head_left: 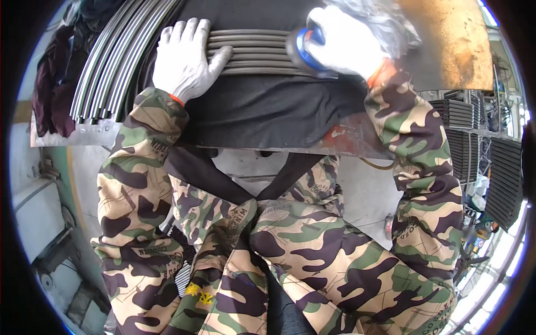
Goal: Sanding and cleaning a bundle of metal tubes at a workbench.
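A row of several thin grey metal rods (251, 53) lies side by side on a dark cloth (251, 111) in front of me. My left hand (184, 58), in a white knit glove, rests flat across the left part of the row, fingers stretched out and thumb apart. My right hand (346, 44), also gloved, is closed around a blue tool with a rounded edge (304, 49), held on the right part of the rods. Motion blurs that tool, and its underside is hidden, so its exact kind does not show.
To the left lies a bundle of shiny rods (114, 67) beside dark crumpled cloth (53, 84). Clear plastic wrap (385, 25) sits behind my right hand. The table's bare, worn surface (458, 44) shows at right. Racks of dark rods (460, 142) stand beyond it.
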Demonstrator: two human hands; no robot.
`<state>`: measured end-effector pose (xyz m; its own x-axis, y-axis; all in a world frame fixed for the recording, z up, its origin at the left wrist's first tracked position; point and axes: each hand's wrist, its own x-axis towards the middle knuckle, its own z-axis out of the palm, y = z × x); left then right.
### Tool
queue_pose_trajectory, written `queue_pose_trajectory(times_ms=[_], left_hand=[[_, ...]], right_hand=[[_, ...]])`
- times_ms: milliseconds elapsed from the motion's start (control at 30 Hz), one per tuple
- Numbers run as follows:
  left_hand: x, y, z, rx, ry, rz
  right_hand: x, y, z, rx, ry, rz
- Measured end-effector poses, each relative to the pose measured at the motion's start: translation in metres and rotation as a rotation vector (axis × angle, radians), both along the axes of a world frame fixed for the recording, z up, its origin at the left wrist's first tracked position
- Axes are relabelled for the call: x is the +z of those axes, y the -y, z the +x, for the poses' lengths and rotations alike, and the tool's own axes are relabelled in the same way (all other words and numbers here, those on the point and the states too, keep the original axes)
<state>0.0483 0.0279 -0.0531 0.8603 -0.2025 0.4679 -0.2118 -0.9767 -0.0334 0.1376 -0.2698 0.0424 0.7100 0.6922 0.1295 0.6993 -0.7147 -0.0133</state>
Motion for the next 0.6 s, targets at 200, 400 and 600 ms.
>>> queue_pose_trajectory(times_ms=[200,400,600], left_hand=[[0.003,-0.003,0.008,0.036,-0.058,-0.002],[0.009,0.018,0.018,0.029,-0.081,-0.066],[0.026,0.01,-0.002,0.054,-0.112,-0.108]], right_hand=[[-0.021,-0.005,0.008,0.073,0.087,0.03],[-0.01,-0.014,0.017,-0.011,0.111,0.063],[0.012,-0.037,-0.019,0.034,-0.094,0.059]])
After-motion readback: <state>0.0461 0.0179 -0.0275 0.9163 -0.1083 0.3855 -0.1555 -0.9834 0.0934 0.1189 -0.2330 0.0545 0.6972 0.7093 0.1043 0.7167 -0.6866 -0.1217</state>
